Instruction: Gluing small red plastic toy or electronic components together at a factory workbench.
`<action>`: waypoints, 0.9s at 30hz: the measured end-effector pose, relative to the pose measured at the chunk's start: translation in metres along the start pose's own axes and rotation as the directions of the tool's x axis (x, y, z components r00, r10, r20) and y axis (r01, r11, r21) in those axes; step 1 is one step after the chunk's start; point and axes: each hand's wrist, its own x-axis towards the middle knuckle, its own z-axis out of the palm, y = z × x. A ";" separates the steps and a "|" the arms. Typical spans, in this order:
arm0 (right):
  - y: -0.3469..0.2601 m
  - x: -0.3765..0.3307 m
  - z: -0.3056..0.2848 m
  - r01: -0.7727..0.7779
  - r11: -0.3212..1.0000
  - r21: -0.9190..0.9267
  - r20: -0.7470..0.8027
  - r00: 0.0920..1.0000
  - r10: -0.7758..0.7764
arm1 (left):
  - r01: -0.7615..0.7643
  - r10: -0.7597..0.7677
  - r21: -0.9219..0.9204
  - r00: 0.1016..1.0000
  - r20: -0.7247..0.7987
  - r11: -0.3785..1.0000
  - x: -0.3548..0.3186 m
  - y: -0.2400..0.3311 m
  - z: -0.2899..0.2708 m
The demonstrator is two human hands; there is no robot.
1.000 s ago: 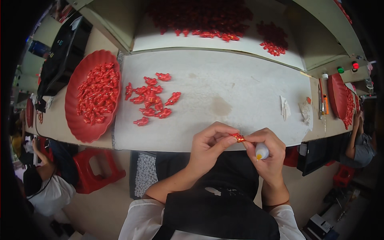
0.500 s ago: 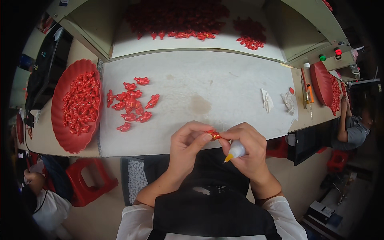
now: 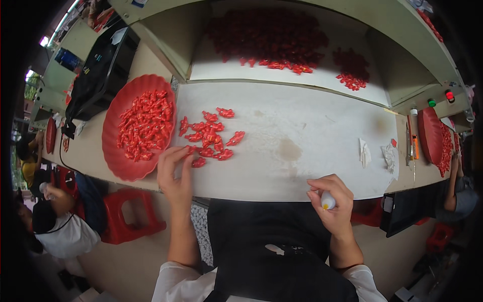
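My left hand (image 3: 174,168) reaches over the left part of the white work sheet, beside the loose group of glossy red figurines (image 3: 209,132). Its thumb and fingers pinch a small red figurine (image 3: 191,150), mostly hidden by the fingertips. At the front edge of the sheet, right of the middle, my right hand (image 3: 336,201) is closed round a small pale squeeze bottle (image 3: 328,199) with a yellow tip. The bottle is tilted, its tip facing down and toward me.
A red scalloped tray (image 3: 111,132) heaped with red pieces stands left of the sheet. Under the shelf (image 3: 201,73) lie more red pieces. Crumpled tissues (image 3: 365,152) and slim tools (image 3: 415,147) sit at the right. Other people work on both sides.
My left hand has moved left with the red figurine, away from my right hand to the group. My right hand stays near the front edge with the bottle. The view has shifted left.
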 end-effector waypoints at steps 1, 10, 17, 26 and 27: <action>0.004 -0.002 0.000 -0.007 1.000 0.003 0.016 1.000 0.007 | 0.012 -0.013 0.043 1.000 0.005 0.999 -0.001 -0.008 -0.002; 0.027 -0.008 -0.016 -0.092 0.994 0.055 0.012 0.996 0.091 | -0.287 0.251 0.146 0.943 0.220 0.947 0.024 0.052 0.035; 0.034 -0.016 -0.030 -0.131 0.989 0.072 -0.056 0.989 0.135 | -0.640 0.615 -0.102 0.665 0.424 0.762 0.124 0.121 0.208; 0.040 -0.031 -0.042 -0.186 0.975 0.118 -0.036 0.981 0.192 | -0.707 0.659 0.135 0.699 0.278 0.694 0.154 0.106 0.294; 0.043 -0.032 -0.044 -0.186 0.973 0.137 -0.020 0.981 0.191 | -0.550 0.522 -0.004 0.790 0.322 0.835 0.143 0.121 0.273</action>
